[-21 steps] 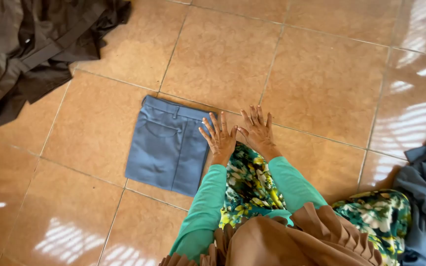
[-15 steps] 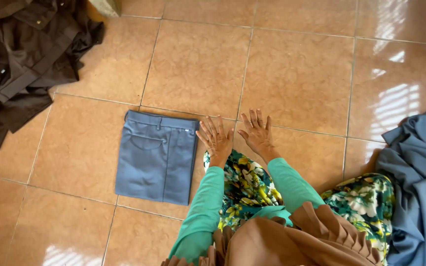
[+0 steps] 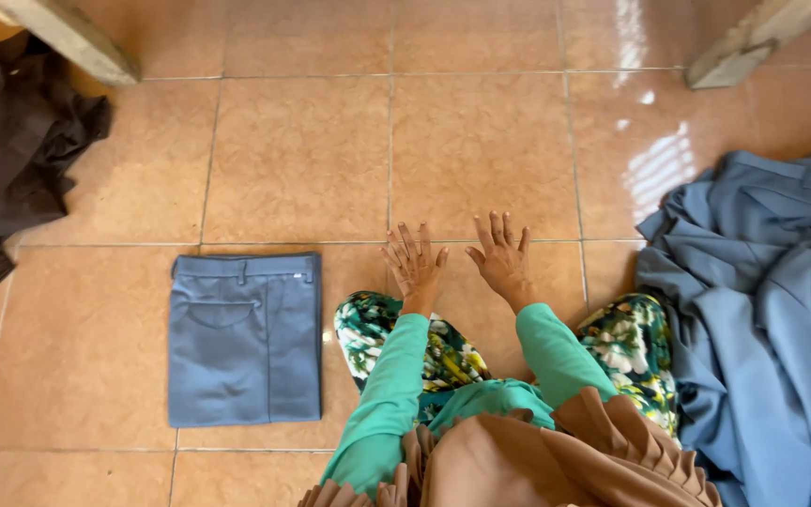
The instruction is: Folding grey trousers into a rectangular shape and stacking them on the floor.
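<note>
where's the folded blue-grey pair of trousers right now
In the head view, the folded blue-grey cloth trousers lie flat on the tan tiled floor, just left of the left hand, which does not touch them.

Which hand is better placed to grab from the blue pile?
Probably the right hand: it is empty, open and nearer the blue pile on that side. The left hand is farther off.

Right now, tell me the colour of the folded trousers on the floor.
Slate blue-grey, plain; the folded trousers show best in the head view.
</note>
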